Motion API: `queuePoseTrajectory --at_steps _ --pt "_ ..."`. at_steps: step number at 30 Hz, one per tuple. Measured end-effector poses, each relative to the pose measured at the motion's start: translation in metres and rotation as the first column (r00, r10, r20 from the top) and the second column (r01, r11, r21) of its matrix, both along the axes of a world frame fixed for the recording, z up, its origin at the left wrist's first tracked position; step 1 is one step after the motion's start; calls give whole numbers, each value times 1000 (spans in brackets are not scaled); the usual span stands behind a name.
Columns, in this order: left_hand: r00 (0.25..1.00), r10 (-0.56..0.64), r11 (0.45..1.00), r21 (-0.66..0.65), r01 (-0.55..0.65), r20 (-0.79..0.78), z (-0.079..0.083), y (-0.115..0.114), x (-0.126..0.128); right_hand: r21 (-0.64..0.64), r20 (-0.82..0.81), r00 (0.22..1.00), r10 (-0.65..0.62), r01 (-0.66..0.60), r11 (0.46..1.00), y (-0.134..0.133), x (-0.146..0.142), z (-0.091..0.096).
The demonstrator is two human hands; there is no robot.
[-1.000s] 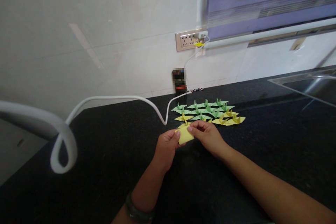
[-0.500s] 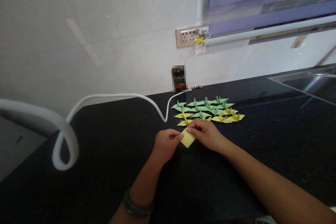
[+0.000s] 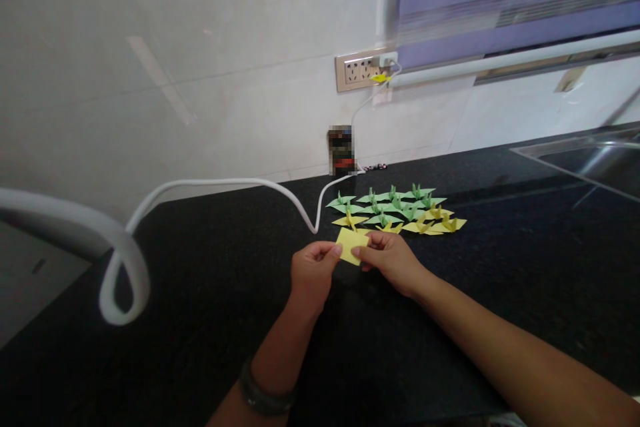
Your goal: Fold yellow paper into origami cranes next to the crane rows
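Yellow paper (image 3: pixel 353 242) held two-handed
Left hand (image 3: pixel 313 271) pinches its left corner, right hand (image 3: pixel 395 263) its lower right side, both equally near; seemingly no long axis. Paper cranes (image 3: pixel 384 220) lie just beyond.

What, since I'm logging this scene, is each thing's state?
Yellow paper, squarish, held
Left hand, pinching the paper
Right hand, pinching it too
Green paper cranes, folded, grouped
Yellow paper cranes, folded, grouped
White plug, plugged in
White cable, looped
Pixelated object, upright
Bracelet, worn
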State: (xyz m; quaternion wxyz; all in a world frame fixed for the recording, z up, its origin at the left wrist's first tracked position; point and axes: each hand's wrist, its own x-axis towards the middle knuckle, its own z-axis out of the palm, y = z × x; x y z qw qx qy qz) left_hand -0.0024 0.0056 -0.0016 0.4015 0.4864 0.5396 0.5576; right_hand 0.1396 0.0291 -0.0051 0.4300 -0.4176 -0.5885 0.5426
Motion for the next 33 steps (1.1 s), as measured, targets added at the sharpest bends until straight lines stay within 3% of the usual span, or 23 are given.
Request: queuePoseTrajectory --at_steps 11,17,24,28,33 --pt "990 72 997 -9 -71 119 0 1 2 -59 -114 993 -44 37 998 0 0 5" --pt "992 -3 996 -87 14 125 0 -1 1 -51 -196 980 -45 36 998 2 1 1" --pt "957 -206 963 -128 235 205 7 -4 -1 126 35 999 16 -20 992 4 6 2" --pt "979 -165 975 -129 180 120 3 -2 -2 153 96 995 29 -44 987 3 3 0" --pt "979 -193 970 -139 201 71 3 -3 -2 183 101 995 -22 3 983 1 2 1"
